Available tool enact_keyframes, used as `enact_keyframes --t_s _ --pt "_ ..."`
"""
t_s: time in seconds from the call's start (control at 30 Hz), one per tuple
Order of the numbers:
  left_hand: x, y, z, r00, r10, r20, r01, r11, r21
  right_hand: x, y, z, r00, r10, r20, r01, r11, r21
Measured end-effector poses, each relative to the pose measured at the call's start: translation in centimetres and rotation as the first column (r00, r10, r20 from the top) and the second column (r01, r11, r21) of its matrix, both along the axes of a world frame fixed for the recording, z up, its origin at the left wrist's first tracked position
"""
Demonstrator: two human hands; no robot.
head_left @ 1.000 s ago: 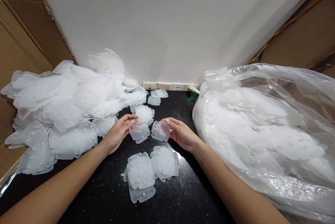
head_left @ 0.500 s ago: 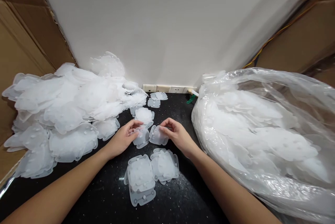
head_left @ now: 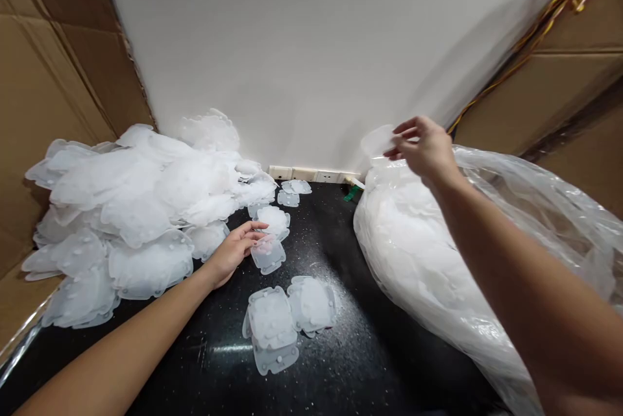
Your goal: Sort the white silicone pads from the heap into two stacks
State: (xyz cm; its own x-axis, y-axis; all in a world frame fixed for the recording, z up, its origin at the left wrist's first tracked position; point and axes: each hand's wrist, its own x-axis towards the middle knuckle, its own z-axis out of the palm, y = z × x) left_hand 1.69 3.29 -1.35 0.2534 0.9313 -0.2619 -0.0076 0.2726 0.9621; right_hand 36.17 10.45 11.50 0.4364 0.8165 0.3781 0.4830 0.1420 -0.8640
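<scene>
My left hand (head_left: 236, 252) grips a thin, frosted plastic sheet (head_left: 270, 257) with notched edges and small round bumps, low over the black tabletop. Some fingertips show through the sheet. Raised at the right, my right hand (head_left: 424, 146) pinches another frosted plastic sheet (head_left: 376, 142) above the far side of a clear plastic bag (head_left: 491, 346). More white sheets fill the bag. Just beyond my left hand lies a small group of sheets (head_left: 275, 218). Closer to me, two overlapping stacks (head_left: 272, 317) of sheets rest on the table.
A large heap of loose sheets (head_left: 141, 182) covers the left side. A few sheets (head_left: 296, 187) lie by the wall sockets (head_left: 304, 173). Cardboard (head_left: 48, 78) stands at both sides, with yellow and red wires (head_left: 540, 36) at the upper right.
My right hand has moved right and up with its plastic sheet, from the middle of the table to above the bag. My left hand stays in place with its sheet.
</scene>
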Motion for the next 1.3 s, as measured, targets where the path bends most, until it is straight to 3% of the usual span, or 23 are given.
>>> enact_keyframes --t_s 0.1,0.23,0.33,0.47,0.53,0.57,0.63,0.7,0.77,0.8,0.87,0.93,1.0,1.07,1.2,1.3 --pt "-0.1 -0.2 0.3 0.999 0.005 0.038 -0.005 1.000 -0.008 2.9 2.2 0.8 0.981 -0.133 -0.142 0.129 0.991 -0.034" --pt "-0.2 -0.2 0.0 0.999 -0.019 0.047 0.018 1.000 0.016 4.3 2.9 0.4 0.974 -0.129 -0.184 0.108 0.987 -0.122" --pt "-0.1 -0.1 -0.3 1.000 -0.022 0.004 0.022 0.998 0.060 3.3 2.9 -0.2 0.984 -0.087 -0.153 0.073 0.993 -0.097" --pt "-0.5 -0.4 0.6 0.998 -0.025 0.051 0.017 0.989 0.145 -1.3 2.5 -1.8 0.990 0.138 -0.028 -0.140 0.986 -0.090" --pt "-1.0 -0.9 1.7 0.981 -0.170 0.090 0.152 0.973 0.176 -4.6 1.8 -3.4 0.895 0.416 0.160 -0.384 0.902 -0.197" --pt "-1.2 -1.3 2.3 0.956 -0.284 0.068 0.267 0.944 0.192 -6.4 1.5 -4.5 0.829 0.520 0.208 -0.471 0.848 -0.244" --pt "-1.3 -2.1 3.3 0.846 -0.531 -0.046 0.530 0.830 0.174 -10.0 0.8 -7.0 0.747 0.633 0.205 -0.562 0.765 -0.314" --pt "-1.1 -2.8 3.8 0.713 -0.675 -0.190 0.701 0.697 0.150 -12.9 0.4 -9.7 0.780 0.605 0.160 -0.520 0.770 -0.370" --pt "-0.7 -3.1 3.7 0.646 -0.696 -0.314 0.760 0.627 0.173 -14.8 0.3 -11.9 0.808 0.575 0.126 -0.494 0.779 -0.386" --pt "-0.5 -3.0 3.4 0.655 -0.663 -0.361 0.749 0.632 0.199 -15.4 0.3 -12.7 0.823 0.558 0.105 -0.483 0.785 -0.388" --pt "-0.2 -2.4 2.3 0.749 -0.492 -0.443 0.637 0.719 0.278 -16.0 0.5 -13.6 0.849 0.526 0.056 -0.469 0.798 -0.379" --pt "-0.2 -1.5 0.9 0.851 -0.161 -0.500 0.401 0.814 0.420 -16.0 0.6 -13.6 0.865 0.502 -0.007 -0.473 0.810 -0.346" --pt "-0.3 -0.4 -0.6 0.862 0.108 -0.495 0.219 0.802 0.556 -15.8 0.4 -13.2 0.874 0.477 -0.092 -0.481 0.825 -0.297" --pt "-0.5 0.5 -1.7 0.856 0.173 -0.486 0.170 0.796 0.581 -15.6 -0.3 -12.8 0.873 0.441 -0.209 -0.484 0.839 -0.250" --pt "-0.4 1.3 -2.4 0.814 0.186 -0.551 0.208 0.792 0.574 -15.2 -3.5 -13.2 0.801 0.377 -0.465 -0.510 0.837 -0.200" --pt "0.1 1.1 -2.3 0.731 0.255 -0.633 0.261 0.752 0.605 -14.4 -6.3 -14.1 0.664 0.360 -0.656 -0.596 0.785 -0.172"
